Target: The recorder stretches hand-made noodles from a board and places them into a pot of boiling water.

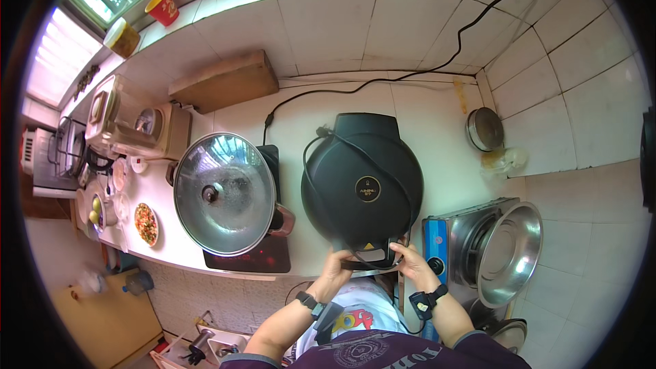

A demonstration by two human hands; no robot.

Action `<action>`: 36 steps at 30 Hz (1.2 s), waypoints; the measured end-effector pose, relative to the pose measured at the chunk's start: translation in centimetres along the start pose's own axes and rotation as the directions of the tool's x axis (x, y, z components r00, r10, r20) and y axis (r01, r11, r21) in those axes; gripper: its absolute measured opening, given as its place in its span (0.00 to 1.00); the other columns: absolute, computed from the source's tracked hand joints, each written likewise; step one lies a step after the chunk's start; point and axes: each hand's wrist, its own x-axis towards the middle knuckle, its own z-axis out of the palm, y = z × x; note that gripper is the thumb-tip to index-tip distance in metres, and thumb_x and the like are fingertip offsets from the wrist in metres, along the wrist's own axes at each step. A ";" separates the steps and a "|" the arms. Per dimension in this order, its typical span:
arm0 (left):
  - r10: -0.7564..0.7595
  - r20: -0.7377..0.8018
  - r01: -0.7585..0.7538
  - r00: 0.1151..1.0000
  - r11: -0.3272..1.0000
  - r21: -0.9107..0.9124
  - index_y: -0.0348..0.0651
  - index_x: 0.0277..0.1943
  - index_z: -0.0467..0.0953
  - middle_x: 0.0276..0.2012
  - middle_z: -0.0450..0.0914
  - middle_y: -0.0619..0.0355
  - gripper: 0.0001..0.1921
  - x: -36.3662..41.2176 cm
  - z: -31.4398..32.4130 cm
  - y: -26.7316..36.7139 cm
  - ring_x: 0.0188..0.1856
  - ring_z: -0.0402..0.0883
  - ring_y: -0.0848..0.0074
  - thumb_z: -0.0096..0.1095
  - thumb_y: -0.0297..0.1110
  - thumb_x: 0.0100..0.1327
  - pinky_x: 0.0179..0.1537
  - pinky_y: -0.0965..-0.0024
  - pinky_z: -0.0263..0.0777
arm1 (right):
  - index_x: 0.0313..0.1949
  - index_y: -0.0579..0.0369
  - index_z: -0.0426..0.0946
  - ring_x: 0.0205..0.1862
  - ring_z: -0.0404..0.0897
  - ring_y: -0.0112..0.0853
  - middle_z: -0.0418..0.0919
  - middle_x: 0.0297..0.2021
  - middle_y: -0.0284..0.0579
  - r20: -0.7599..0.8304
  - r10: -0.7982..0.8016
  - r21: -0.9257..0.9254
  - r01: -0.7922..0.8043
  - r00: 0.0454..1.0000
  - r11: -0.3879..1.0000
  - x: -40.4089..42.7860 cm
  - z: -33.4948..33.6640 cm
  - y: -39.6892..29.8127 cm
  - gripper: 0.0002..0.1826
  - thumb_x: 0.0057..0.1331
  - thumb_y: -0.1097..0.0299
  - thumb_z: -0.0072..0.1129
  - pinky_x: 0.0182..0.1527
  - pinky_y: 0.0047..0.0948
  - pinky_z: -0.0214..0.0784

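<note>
A round black electric griddle (333,179) with its lid down sits on the countertop before me. Its power cord (394,169) lies looped across the lid, the plug resting near the hinge. At the front, my left hand (337,266) grips the left side of the griddle's handle (371,265). My right hand (412,264) holds the right side, its thumb by the handle and the cord passing close to the fingers. The undersides of both hands' grips are hidden. Each wrist wears a strapped device.
To the left, a glass-lidded pan (241,205) stands on an induction cooker (246,261). A plate of chopped food (146,224) lies farther left. A portable gas stove (456,246) with a steel basin (512,256) is at right. Behind are a cardboard box (230,82) and a round tin (487,129).
</note>
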 end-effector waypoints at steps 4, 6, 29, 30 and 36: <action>0.007 -0.015 -0.008 1.000 0.996 -0.092 0.42 0.42 0.65 0.38 0.69 0.54 0.22 -0.5 0.8 -0.2 0.41 0.71 0.65 0.43 0.10 0.44 0.49 0.61 0.68 | 0.29 0.63 0.72 0.31 0.74 0.34 0.73 0.24 0.41 0.049 0.007 0.204 -0.016 0.999 0.979 -0.2 2.9 1.3 0.07 0.49 0.78 0.57 0.45 0.35 0.67; -0.007 0.071 0.012 0.997 0.997 -0.076 0.46 0.47 0.65 0.43 0.67 0.53 0.26 -0.2 0.5 -0.2 0.47 0.69 0.61 0.43 0.09 0.43 0.51 0.57 0.66 | 0.27 0.63 0.71 0.28 0.72 0.33 0.71 0.21 0.40 0.140 -0.049 0.296 0.005 0.989 0.955 1.7 1.3 3.0 0.05 0.48 0.79 0.55 0.45 0.33 0.66; 0.049 0.254 -0.050 0.966 0.999 -0.002 0.48 0.51 0.58 0.45 0.67 0.54 0.31 -9.4 -3.4 -3.1 0.47 0.71 0.65 0.44 0.08 0.43 0.47 0.64 0.68 | 0.32 0.70 0.69 0.39 0.73 0.42 0.73 0.33 0.51 0.117 -0.327 0.432 0.248 0.938 0.867 -6.8 1.1 11.1 0.15 0.40 0.82 0.47 0.55 0.41 0.61; 0.064 0.317 -0.076 0.946 0.997 0.025 0.48 0.51 0.59 0.44 0.67 0.54 0.31 -11.0 -4.1 -3.5 0.46 0.71 0.65 0.44 0.08 0.42 0.46 0.64 0.68 | 0.39 0.72 0.68 0.45 0.71 0.44 0.73 0.39 0.55 0.144 -0.348 0.426 0.259 0.927 0.867 -8.0 0.7 12.4 0.22 0.40 0.80 0.47 0.57 0.41 0.58; 0.059 0.380 -0.091 0.923 0.994 0.067 0.47 0.47 0.60 0.38 0.67 0.55 0.27 -21.7 -7.4 -5.8 0.38 0.71 0.66 0.42 0.10 0.42 0.35 0.65 0.68 | 0.44 0.71 0.65 0.45 0.71 0.47 0.72 0.42 0.57 0.182 -0.306 0.425 0.206 0.934 0.882 -18.2 1.1 18.4 0.26 0.41 0.77 0.48 0.56 0.39 0.60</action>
